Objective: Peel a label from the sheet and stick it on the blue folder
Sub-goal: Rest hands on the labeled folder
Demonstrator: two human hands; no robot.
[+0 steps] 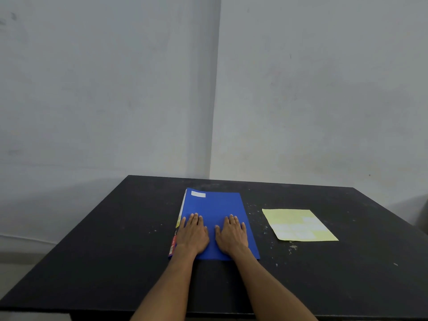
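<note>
A blue folder (217, 205) lies closed on the black table, spine to the left. A small white label (198, 194) is stuck near its far left corner. My left hand (193, 232) rests flat on the folder's near left part, fingers spread. My right hand (231, 234) lies flat beside it on the near right part, holding nothing. To the right of the folder lies the yellow label sheet (298, 224), flat on the table, with several white labels on it and some yellow gaps.
The black table (115, 251) is speckled with pale flecks and stands against a grey wall corner (215, 112). Its far edge runs just behind the folder, and its right edge slopes past the sheet.
</note>
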